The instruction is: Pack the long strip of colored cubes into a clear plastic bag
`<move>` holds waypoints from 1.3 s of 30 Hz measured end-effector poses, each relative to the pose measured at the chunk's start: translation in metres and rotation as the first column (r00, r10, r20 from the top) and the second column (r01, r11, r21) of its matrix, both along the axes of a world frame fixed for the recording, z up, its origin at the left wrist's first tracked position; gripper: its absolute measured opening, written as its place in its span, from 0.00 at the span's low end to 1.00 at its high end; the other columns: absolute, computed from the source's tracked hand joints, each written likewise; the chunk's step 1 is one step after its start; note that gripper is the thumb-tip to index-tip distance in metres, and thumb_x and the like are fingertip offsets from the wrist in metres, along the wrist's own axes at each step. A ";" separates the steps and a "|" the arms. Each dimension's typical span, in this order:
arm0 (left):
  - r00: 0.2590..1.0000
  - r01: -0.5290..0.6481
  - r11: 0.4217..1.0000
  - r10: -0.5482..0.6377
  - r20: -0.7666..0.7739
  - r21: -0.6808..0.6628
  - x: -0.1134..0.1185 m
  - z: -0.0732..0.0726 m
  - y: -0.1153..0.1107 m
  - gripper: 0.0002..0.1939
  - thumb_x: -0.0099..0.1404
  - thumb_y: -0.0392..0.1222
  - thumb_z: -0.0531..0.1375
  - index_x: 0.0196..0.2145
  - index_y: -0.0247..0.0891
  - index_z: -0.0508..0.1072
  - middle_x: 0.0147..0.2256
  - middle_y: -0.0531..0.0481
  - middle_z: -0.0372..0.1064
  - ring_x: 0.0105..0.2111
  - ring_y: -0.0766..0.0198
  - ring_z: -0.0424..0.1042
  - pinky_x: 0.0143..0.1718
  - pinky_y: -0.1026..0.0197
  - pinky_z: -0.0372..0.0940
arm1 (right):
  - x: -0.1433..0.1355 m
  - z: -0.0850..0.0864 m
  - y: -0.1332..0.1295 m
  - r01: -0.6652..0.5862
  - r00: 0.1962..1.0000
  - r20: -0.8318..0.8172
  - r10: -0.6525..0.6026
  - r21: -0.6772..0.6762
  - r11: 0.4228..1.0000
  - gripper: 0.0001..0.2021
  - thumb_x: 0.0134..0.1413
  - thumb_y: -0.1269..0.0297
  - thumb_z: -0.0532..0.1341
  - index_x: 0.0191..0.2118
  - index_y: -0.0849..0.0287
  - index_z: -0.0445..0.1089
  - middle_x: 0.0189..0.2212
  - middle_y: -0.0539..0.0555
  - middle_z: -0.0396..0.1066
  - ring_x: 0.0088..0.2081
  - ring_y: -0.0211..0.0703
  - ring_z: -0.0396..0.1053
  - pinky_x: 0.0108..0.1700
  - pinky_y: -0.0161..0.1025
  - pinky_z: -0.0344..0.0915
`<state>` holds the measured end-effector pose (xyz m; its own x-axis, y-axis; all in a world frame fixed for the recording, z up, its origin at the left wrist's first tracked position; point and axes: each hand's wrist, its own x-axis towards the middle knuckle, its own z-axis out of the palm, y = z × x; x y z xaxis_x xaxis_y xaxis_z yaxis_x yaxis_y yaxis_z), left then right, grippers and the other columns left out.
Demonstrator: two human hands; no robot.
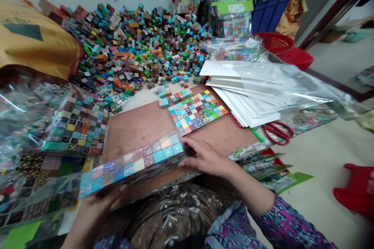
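A long block of patterned cubes (137, 162) in a clear plastic bag is tilted up above the near edge of the brown board (140, 124). My left hand (95, 206) grips its lower left end from beneath, with the fingers partly hidden under it. At the other end, my right hand (203, 155) holds the corner between thumb and fingers. Just beyond lies a flat square of colourful cubes (198, 111) on the board. A few short rows of cubes (175, 95) sit against its far side.
A large heap of loose cubes (140, 46) spreads across the back. On the right lie white cards (251, 101) with clear bags and red scissors (277, 132). Bagged cube blocks (78, 124) and a yellow sack (35, 42) stand left. A red stool (355, 190) is on the floor.
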<state>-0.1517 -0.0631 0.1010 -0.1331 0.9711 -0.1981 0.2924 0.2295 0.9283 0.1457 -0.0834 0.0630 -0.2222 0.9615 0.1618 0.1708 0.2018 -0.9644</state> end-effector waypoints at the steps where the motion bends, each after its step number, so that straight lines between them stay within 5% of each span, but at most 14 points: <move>1: 0.998 0.030 0.999 -0.031 -0.060 -0.019 -0.004 0.000 0.000 0.21 0.39 0.49 0.73 0.32 0.39 0.80 0.38 0.45 0.78 0.47 0.45 0.73 0.59 0.44 0.58 | -0.001 0.000 0.000 0.001 1.000 0.008 -0.001 0.012 1.000 0.25 0.52 0.60 0.67 0.56 0.50 0.65 0.49 0.53 0.71 0.48 0.49 0.67 0.50 0.46 0.63; 10: 0.952 0.268 0.963 -0.264 -0.158 0.005 -0.026 -0.015 0.009 0.19 0.45 0.53 0.71 0.33 0.40 0.81 0.39 0.44 0.78 0.42 0.48 0.76 0.48 0.48 0.70 | -0.007 -0.008 -0.005 0.060 0.997 0.044 -0.064 0.069 0.996 0.28 0.55 0.60 0.65 0.61 0.49 0.60 0.56 0.53 0.67 0.55 0.50 0.65 0.56 0.49 0.61; 17: 0.953 0.290 0.952 -0.278 -0.125 0.096 -0.027 -0.025 0.009 0.17 0.47 0.51 0.70 0.33 0.40 0.80 0.36 0.45 0.79 0.38 0.53 0.78 0.42 0.55 0.74 | -0.011 -0.008 -0.007 0.088 0.991 0.091 -0.095 0.078 0.993 0.26 0.56 0.59 0.65 0.59 0.52 0.61 0.55 0.55 0.67 0.55 0.50 0.65 0.57 0.50 0.61; 26: 0.941 0.310 0.951 -0.305 -0.144 0.014 -0.023 -0.015 0.009 0.21 0.44 0.55 0.70 0.31 0.35 0.79 0.37 0.41 0.78 0.40 0.48 0.76 0.47 0.50 0.71 | -0.014 -0.010 -0.008 0.082 0.996 0.035 -0.084 0.060 0.995 0.27 0.55 0.59 0.64 0.60 0.51 0.60 0.56 0.56 0.66 0.56 0.52 0.64 0.59 0.55 0.59; 32: 0.955 0.163 0.940 -0.226 0.191 0.299 -0.025 -0.016 0.013 0.38 0.42 0.42 0.73 0.51 0.44 0.67 0.51 0.48 0.70 0.49 0.58 0.71 0.49 0.60 0.68 | -0.021 0.013 -0.008 0.134 0.981 -0.136 -0.140 -0.049 0.990 0.38 0.42 0.59 0.72 0.59 0.51 0.57 0.57 0.58 0.62 0.59 0.54 0.60 0.61 0.53 0.57; 39: 0.966 0.038 0.969 -0.097 0.239 0.243 -0.011 -0.007 0.016 0.33 0.33 0.41 0.75 0.39 0.37 0.70 0.33 0.53 0.74 0.31 0.65 0.73 0.35 0.66 0.70 | -0.038 0.023 0.011 0.143 0.964 -0.214 -0.160 -0.093 0.985 0.27 0.37 0.59 0.74 0.45 0.54 0.65 0.41 0.52 0.69 0.43 0.47 0.68 0.47 0.47 0.68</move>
